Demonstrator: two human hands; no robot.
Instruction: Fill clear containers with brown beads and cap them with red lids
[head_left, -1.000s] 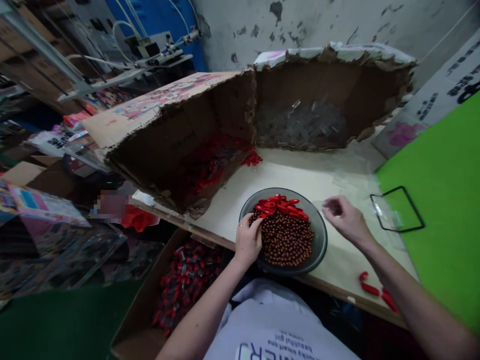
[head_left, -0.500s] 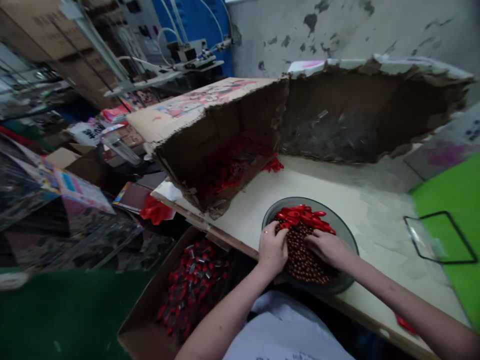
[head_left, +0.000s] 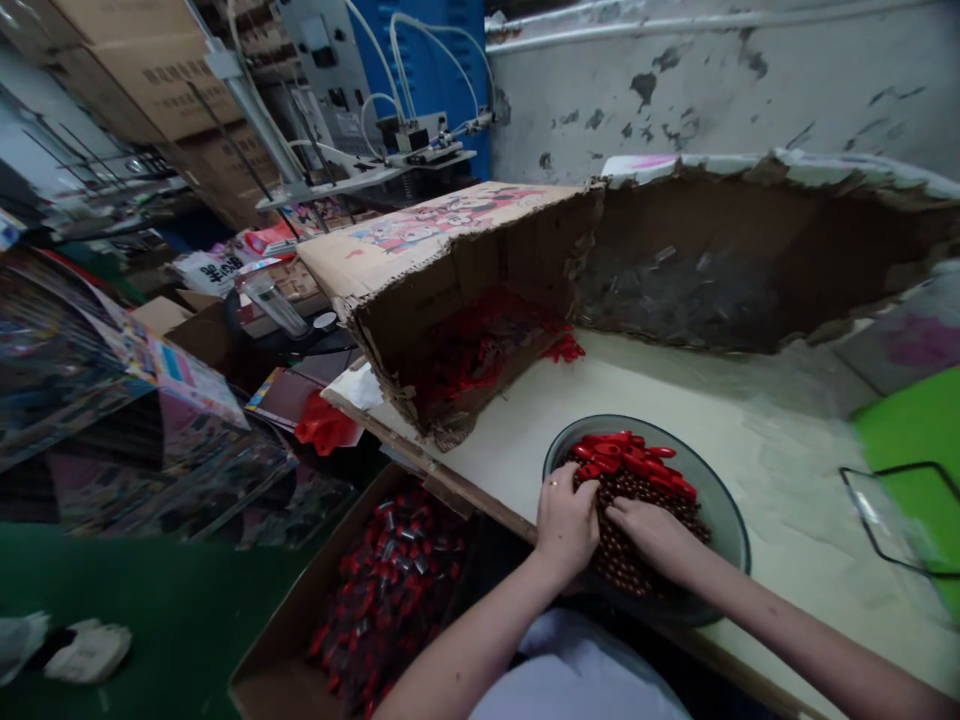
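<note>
Beads [head_left: 622, 575], small and brown, fill the grey bowl [head_left: 731, 525] near the front edge of the table [head_left: 675, 400]. Your left hand [head_left: 566, 520] rests curled on them. Your right hand [head_left: 646, 525] lies just beside it, fingertips sunk in the heap. Whether either pinches anything cannot be told. Red plastic pieces [head_left: 637, 460] lie piled at the bowl's far side.

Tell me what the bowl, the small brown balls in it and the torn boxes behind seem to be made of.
Bowl: smooth grey, slightly see-through, so probably tinted plastic or glass.
Brown balls: glossy, with small highlights; lacquered wood or plastic, unclear which.
Boxes: brown corrugated cardboard, matt, with ragged torn edges and a printed outer face.
</note>
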